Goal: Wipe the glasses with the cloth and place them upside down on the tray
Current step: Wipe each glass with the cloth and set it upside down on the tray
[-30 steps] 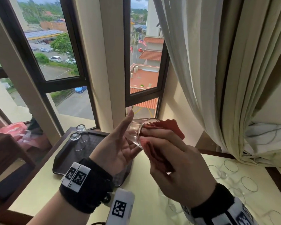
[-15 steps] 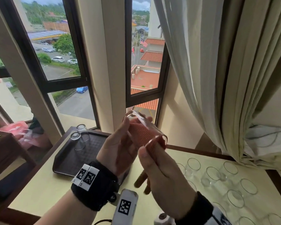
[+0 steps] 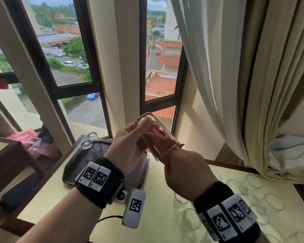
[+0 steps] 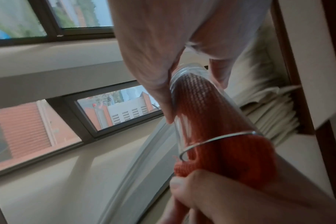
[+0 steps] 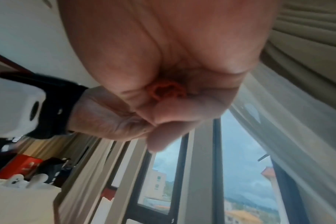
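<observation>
On the left, the dark rectangular plastic tray (image 3: 72,165) lay on the pale yellow bench (image 3: 158,225) under the window, with two clear glasses already upside down (image 3: 89,149) at its far end. The left hand (image 3: 130,148) had its fingers curled round the base end of the clear tall drinking glass (image 3: 156,135), which was held tilted in the air above the near corner of the tray, mouth toward the right hand. The orange knitted cloth (image 4: 207,121) filled the inside of that glass and spilled out past the rim. The right hand (image 3: 186,174) had its grip clamped on the bunched tail of the cloth, just below the rim.

The likeliest failure was a slip: the glass was smooth, held only near its base, and a hard twist or tug on the tightly packed cloth could pull it from the left fingers onto the tray or bench. A wide swing of the right arm could also knock the unwiped clear glasses standing upright (image 3: 253,195) on the bench to the right.

Much was hidden. The left wrist covered the near part of the tray. The right fingers were out of sight in the head view, and the right wrist view showed little beyond palm and a scrap of cloth. The right-hand glasses were faint and partly cut off, so I could not count them.
</observation>
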Demonstrator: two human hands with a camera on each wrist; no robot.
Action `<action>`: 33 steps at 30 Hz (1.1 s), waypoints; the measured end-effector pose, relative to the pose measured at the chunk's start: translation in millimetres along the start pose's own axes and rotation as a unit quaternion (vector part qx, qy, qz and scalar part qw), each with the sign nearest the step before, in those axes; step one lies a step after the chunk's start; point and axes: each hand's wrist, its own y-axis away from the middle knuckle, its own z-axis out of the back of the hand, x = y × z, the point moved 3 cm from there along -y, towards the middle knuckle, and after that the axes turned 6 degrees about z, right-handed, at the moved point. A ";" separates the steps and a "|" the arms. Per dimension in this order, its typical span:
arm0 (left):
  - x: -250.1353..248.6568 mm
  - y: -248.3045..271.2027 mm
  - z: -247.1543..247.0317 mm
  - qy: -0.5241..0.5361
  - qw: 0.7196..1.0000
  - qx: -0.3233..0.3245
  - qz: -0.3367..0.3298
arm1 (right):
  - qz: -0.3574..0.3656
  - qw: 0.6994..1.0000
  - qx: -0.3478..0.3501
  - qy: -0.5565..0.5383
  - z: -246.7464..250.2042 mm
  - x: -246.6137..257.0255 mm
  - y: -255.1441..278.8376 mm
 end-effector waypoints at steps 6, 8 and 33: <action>2.3 0.0 -6.4 -0.027 0.999 0.015 0.020 | -0.162 0.946 0.061 -0.274 -28.9 8.2 0.4; 4.6 1.8 -4.1 0.010 1.000 0.022 0.016 | -0.191 0.827 0.020 -0.528 -29.8 13.8 3.3; 34.4 20.7 43.2 0.007 0.991 -0.107 -0.075 | -0.255 0.289 -0.007 -0.923 -71.8 8.2 7.7</action>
